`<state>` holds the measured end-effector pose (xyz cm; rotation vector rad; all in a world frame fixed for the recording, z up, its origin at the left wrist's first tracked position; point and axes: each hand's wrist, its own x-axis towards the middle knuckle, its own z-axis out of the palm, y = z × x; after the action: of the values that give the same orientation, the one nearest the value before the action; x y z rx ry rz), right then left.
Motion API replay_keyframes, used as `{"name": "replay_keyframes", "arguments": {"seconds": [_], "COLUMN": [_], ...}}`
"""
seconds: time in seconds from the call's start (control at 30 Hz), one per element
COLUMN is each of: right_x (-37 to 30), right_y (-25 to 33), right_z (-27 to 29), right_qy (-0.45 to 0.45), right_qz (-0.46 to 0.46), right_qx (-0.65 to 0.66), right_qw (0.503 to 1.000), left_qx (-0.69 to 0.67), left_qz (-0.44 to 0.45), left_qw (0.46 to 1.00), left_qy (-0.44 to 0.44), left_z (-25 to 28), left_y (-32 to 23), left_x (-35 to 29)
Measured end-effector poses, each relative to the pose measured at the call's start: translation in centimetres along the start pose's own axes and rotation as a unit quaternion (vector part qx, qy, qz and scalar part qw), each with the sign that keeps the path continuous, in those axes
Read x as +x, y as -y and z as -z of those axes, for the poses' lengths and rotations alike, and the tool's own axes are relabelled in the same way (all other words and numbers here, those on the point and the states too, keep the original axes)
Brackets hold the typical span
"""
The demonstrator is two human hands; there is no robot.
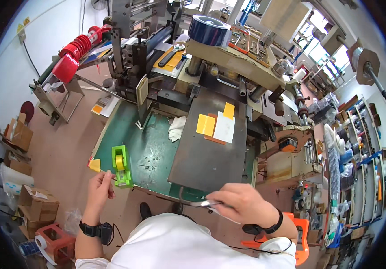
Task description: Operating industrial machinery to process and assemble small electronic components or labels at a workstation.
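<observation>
Hands (97, 190) (241, 202) flank a green dispenser (122, 176) holding yellow tape (120, 162).

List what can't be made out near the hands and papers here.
In the head view:
- Silvery metal tool: grip end hidden by the right hand.
- Left hand: too small to tell whether it pinches anything.
- Brown flat card: mostly covered by the white rectangular sheet.
- Orange plastic stool: partly hidden by the right forearm.

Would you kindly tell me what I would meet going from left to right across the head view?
Cardboard box, left hand, green tape dispenser, white cloth, right hand, shelves.
</observation>
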<state>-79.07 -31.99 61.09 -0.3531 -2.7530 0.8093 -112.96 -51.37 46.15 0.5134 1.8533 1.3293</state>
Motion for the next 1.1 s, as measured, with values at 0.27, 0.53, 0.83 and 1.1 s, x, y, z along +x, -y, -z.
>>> {"name": "replay_keyframes", "arguments": {"seconds": [0.27,0.53,0.83,1.1], "right_x": [3.1,7.0,8.6,9.7], "right_y": [4.5,2.8,1.1,1.2], "right_z": [-8.4,-16.2,-19.9,-19.2], "right_qy": [0.113,0.101,0.078,0.112], "right_qz": [-0.011,-0.095,-0.001,0.031], "right_qx": [0.064,0.102,0.132,0.137], "right_qw": [0.991,0.985,0.988,0.984], "left_qx": [-0.138,-0.219,-0.211,-0.188], "left_qz": [0.060,0.093,0.065,0.077], "left_qw": [0.981,0.955,0.958,0.964], "left_qy": [0.120,0.177,0.185,0.174], "left_z": [0.9,1.6,0.8,3.5], "left_y": [1.2,1.9,3.8,3.0], "left_x": [0.9,1.9,0.9,2.3]}}
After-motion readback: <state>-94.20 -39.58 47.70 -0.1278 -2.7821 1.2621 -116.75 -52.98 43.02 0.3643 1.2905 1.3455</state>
